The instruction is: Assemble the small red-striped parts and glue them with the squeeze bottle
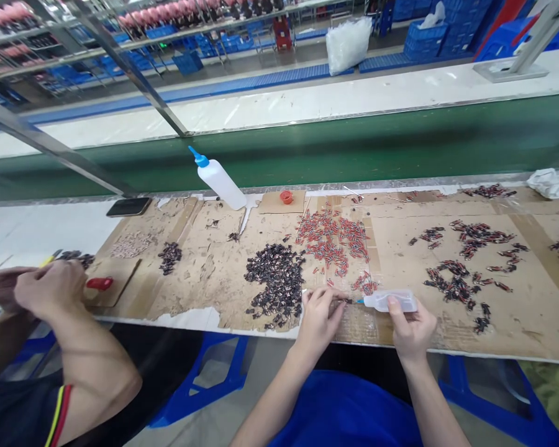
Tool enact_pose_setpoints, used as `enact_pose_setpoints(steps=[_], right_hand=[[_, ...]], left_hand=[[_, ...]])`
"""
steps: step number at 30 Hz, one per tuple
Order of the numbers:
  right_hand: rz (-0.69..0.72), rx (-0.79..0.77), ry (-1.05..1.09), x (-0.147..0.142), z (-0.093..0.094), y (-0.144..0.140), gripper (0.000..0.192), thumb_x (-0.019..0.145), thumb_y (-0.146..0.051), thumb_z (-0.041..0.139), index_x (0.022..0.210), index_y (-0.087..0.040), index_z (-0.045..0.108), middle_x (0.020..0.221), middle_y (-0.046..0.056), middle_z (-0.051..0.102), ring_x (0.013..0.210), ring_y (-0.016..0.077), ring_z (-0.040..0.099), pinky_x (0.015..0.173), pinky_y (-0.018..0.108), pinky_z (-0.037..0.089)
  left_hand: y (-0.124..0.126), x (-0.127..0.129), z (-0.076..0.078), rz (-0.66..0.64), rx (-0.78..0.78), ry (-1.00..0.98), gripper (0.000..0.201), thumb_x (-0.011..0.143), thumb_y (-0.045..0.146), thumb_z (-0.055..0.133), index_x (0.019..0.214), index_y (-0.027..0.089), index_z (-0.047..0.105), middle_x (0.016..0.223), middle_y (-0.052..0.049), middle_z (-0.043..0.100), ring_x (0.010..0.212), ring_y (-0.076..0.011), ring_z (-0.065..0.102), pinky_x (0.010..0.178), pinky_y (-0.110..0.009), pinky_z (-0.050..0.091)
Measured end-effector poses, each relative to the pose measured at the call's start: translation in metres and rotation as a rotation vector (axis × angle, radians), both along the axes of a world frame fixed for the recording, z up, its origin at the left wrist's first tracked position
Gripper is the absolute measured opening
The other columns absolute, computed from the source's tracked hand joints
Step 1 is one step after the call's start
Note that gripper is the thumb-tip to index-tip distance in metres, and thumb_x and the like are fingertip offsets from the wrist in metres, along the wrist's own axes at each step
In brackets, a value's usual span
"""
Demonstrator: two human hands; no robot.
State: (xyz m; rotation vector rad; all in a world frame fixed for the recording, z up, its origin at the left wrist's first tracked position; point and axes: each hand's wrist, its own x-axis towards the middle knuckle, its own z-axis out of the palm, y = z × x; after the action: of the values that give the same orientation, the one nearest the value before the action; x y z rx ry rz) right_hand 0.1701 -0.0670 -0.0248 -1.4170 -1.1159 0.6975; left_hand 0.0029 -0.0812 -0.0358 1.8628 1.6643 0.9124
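Right hand (410, 329) closed around small squeeze bottle (394, 300), long axis horizontal, blue nozzle pointing left. Left hand (319, 316) pinches a tiny dark part (343, 301) at the fingertips, just left of the nozzle tip, nearly touching it. Both sit at the near edge of the cardboard-covered tabletop (517, 310), right of the dark parts pile (274, 282). Co-worker's hands (41, 288) far left of the pile.

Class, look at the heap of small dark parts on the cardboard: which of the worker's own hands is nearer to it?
Left. The left hand sits right beside the heap of small dark parts; the right hand, holding a small clear squeeze bottle, lies farther right.
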Motion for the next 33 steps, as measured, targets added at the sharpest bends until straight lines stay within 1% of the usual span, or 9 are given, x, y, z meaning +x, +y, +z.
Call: enact_pose_setpoints(steps=[5, 12, 16, 18, 21, 26, 33], right_hand=[[0.021, -0.002, -0.067, -0.0015, -0.0026, -0.0009, 0.032, 0.074, -0.049, 0.065, 0.065, -0.019, 0.066, 0.055, 0.003, 0.068, 0.047, 0.0185, 0.062, 0.046, 0.027, 0.050], [0.035, -0.031, -0.108, -0.0016, -0.0087, -0.0001, 0.032, 0.074, -0.049, 0.066, 0.070, -0.017, 0.070, 0.063, 0.006, 0.072, 0.054, 0.0204, 0.066, 0.053, 0.029, 0.053], [-0.001, -0.033, -0.128, -0.0020, -0.0074, -0.0011, 0.029, 0.075, -0.046, 0.066, 0.070, -0.017, 0.070, 0.061, 0.005, 0.071, 0.052, 0.0198, 0.065, 0.052, 0.029, 0.052], [-0.025, -0.028, -0.118, -0.0025, -0.0048, -0.0017, 0.029, 0.075, -0.046, 0.066, 0.068, -0.018, 0.069, 0.059, 0.004, 0.071, 0.051, 0.0193, 0.065, 0.050, 0.028, 0.052], [-0.022, -0.014, -0.097, -0.0026, -0.0022, -0.0023, 0.028, 0.075, -0.045, 0.066, 0.067, -0.018, 0.069, 0.060, 0.004, 0.071, 0.051, 0.0191, 0.065, 0.050, 0.028, 0.052], [0.026, -0.013, -0.091, -0.0016, -0.0054, -0.0009, 0.030, 0.074, -0.046, 0.067, 0.069, -0.017, 0.071, 0.061, 0.005, 0.071, 0.053, 0.0198, 0.066, 0.052, 0.028, 0.052], [-0.011, -0.021, -0.036, -0.0017, -0.0066, 0.0001, 0.028, 0.073, -0.044, 0.068, 0.065, -0.017, 0.069, 0.058, 0.003, 0.068, 0.052, 0.0183, 0.063, 0.050, 0.028, 0.050]], left_hand=[[0.0001, -0.0006, 0.0011, 0.026, -0.011, -0.021, 0.009, 0.082, 0.014, 0.064, 0.085, 0.023, 0.063, 0.089, -0.001, 0.075, 0.090, -0.0185, 0.066, 0.085, -0.036, 0.035], [0.0002, -0.0006, -0.0001, 0.019, 0.012, -0.009, 0.008, 0.082, 0.014, 0.065, 0.084, 0.022, 0.063, 0.088, 0.001, 0.075, 0.089, -0.0178, 0.066, 0.085, -0.035, 0.034], [-0.0004, 0.0000, -0.0004, 0.031, 0.040, 0.004, 0.011, 0.081, 0.012, 0.065, 0.083, 0.022, 0.062, 0.087, 0.001, 0.075, 0.088, -0.0171, 0.067, 0.087, -0.035, 0.033], [-0.0006, 0.0005, -0.0005, 0.036, 0.053, 0.012, 0.012, 0.081, 0.011, 0.066, 0.083, 0.022, 0.062, 0.087, 0.002, 0.075, 0.088, -0.0169, 0.067, 0.087, -0.035, 0.032], [-0.0006, 0.0012, -0.0003, 0.041, 0.074, 0.020, 0.012, 0.080, 0.011, 0.067, 0.083, 0.022, 0.061, 0.086, 0.002, 0.075, 0.087, -0.0166, 0.067, 0.087, -0.035, 0.032], [-0.0011, 0.0019, -0.0002, 0.051, 0.107, 0.023, 0.013, 0.080, 0.010, 0.067, 0.083, 0.022, 0.062, 0.086, 0.004, 0.075, 0.086, -0.0150, 0.067, 0.087, -0.034, 0.031], [-0.0023, 0.0029, -0.0024, 0.063, 0.093, 0.037, 0.012, 0.081, 0.012, 0.067, 0.083, 0.023, 0.063, 0.086, 0.004, 0.076, 0.088, -0.0154, 0.067, 0.090, -0.035, 0.030]])
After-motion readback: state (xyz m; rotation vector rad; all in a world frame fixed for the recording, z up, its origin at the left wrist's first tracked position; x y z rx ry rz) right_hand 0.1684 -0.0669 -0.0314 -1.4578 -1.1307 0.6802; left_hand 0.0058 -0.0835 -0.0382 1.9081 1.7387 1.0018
